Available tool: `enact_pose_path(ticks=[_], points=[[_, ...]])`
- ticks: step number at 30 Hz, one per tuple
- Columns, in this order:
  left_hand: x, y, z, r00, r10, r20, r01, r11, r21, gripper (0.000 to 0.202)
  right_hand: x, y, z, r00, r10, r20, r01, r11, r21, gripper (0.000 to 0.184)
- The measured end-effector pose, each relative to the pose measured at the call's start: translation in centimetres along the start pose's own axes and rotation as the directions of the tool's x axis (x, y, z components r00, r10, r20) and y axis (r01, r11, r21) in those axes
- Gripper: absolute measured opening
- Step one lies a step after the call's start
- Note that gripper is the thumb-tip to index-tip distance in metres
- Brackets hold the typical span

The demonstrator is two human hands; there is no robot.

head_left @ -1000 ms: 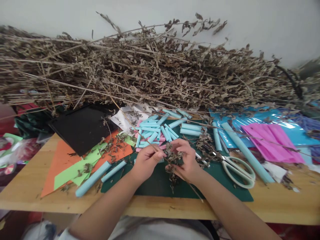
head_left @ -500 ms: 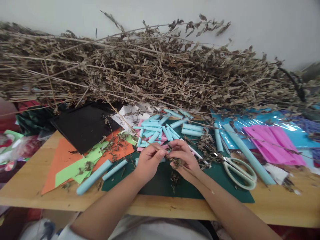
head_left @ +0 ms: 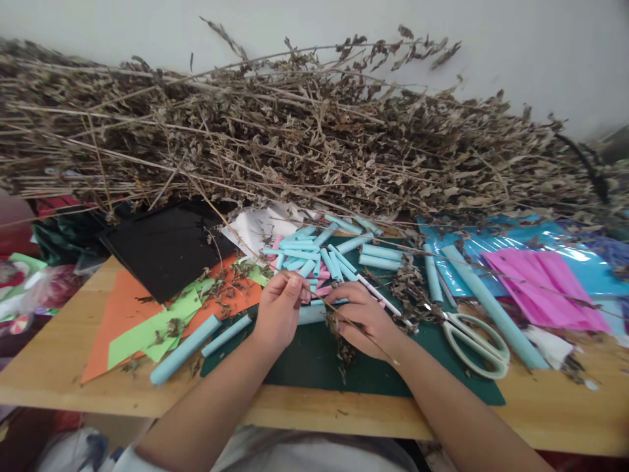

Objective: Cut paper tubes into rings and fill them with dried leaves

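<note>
Your pale wooden table (head_left: 63, 354) carries a dark green mat (head_left: 289, 367) at its near middle. To your left lies an orange sheet (head_left: 105, 328), a thick light-blue roll (head_left: 184, 350) along its near edge. On your right, a long light-blue roll (head_left: 496, 308) slants nearward beside a crumpled white scrap (head_left: 549, 345).

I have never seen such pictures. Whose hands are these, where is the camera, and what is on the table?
These are one person's bare hands, no machine; a camera on the head looks forward and down at them. Every picture comes from it. The left hand pinches a thin dry stem; the right hand is against it, but its grip is hard to see. On the wooden table are a green mat, blue tubes, scissors, orange paper and a pink sheet. Dry plants are heaped behind.
</note>
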State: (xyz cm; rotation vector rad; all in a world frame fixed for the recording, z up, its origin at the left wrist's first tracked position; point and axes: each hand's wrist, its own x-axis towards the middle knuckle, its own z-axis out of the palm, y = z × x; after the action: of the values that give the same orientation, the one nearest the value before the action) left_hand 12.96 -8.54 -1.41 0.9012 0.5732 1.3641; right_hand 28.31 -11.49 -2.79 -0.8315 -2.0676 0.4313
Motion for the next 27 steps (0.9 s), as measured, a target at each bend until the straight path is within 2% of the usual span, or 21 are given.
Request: enact_pose_path(ticks=[3, 6, 8, 9, 11, 13, 14, 16, 18, 20, 21, 23, 25, 27], points=[[0.2, 0.3, -0.1, 1.0, 0.008, -0.007, -0.009, 0.999, -0.045, 0.019, 0.0, 0.1, -0.4, 0.988, -0.019, 0.155, 0.033, 0.996, -0.087, 0.013], [0.3, 0.4, -0.4, 0.998, 0.055, -0.008, -0.055, 0.998, -0.028, 0.018, 0.0, 0.1, -1.4, 0.954, -0.009, 0.301, 0.049, 0.991, -0.127, 0.013], [0.1, 0.2, -0.6, 0.994, 0.106, 0.03, -0.107, 0.993, 0.043, 0.019, 0.0, 0.1, -2.3, 0.945, 0.031, 0.325, 0.012, 0.991, -0.131, 0.013], [-0.1, 0.0, -0.7, 0.989, 0.131, 0.061, -0.136, 0.986, 0.092, 0.019, 0.0, 0.2, -2.8, 0.953, 0.063, 0.296, -0.031, 0.993, -0.112, 0.016], [-0.6, -0.4, -0.7, 0.977, 0.166, 0.132, -0.19, 0.963, 0.193, 0.018, -0.2, 0.2, -3.5, 0.973, 0.164, 0.164, -0.167, 0.986, -0.001, 0.031], [-1.2, -0.8, -0.4, 0.963, 0.175, 0.207, -0.229, 0.932, 0.28, 0.016, -0.4, 0.2, -3.5, 0.96, 0.274, 0.063, -0.281, 0.937, 0.205, 0.053], [-1.5, -0.9, -0.2, 0.955, 0.167, 0.246, -0.241, 0.918, 0.315, 0.015, -0.5, 0.1, -3.1, 0.946, 0.318, 0.07, -0.323, 0.895, 0.306, 0.06], [-1.9, -0.9, 0.2, 0.931, 0.113, 0.347, -0.245, 0.898, 0.366, 0.017, -0.7, -0.3, -1.9, 0.909, 0.377, 0.178, -0.416, 0.795, 0.442, 0.061], [-2.0, -0.5, 0.4, 0.901, 0.035, 0.433, -0.222, 0.894, 0.39, 0.02, -0.8, -0.8, -0.4, 0.864, 0.417, 0.283, -0.504, 0.703, 0.502, 0.053], [-1.8, 0.0, 0.4, 0.886, 0.0, 0.464, -0.212, 0.89, 0.404, 0.021, -0.7, -1.4, 0.4, 0.833, 0.464, 0.302, -0.553, 0.665, 0.502, 0.044], [-1.7, 0.3, 0.3, 0.89, 0.003, 0.456, -0.213, 0.886, 0.411, 0.021, -0.6, -1.6, 0.6, 0.833, 0.47, 0.291, -0.552, 0.687, 0.472, 0.039], [-1.3, 0.8, 0.0, 0.913, 0.027, 0.407, -0.206, 0.891, 0.405, 0.019, -0.4, -2.2, 0.3, 0.856, 0.446, 0.263, -0.515, 0.785, 0.344, 0.029], [-0.9, 1.2, -0.3, 0.942, 0.066, 0.33, -0.183, 0.924, 0.337, 0.021, -0.2, -2.6, -0.4, 0.882, 0.4, 0.25, -0.45, 0.872, 0.194, 0.026], [-0.4, 1.7, -0.5, 0.964, 0.117, 0.241, -0.173, 0.958, 0.227, 0.023, 0.0, -2.8, -1.1, 0.893, 0.365, 0.261, -0.398, 0.913, 0.084, 0.028]])
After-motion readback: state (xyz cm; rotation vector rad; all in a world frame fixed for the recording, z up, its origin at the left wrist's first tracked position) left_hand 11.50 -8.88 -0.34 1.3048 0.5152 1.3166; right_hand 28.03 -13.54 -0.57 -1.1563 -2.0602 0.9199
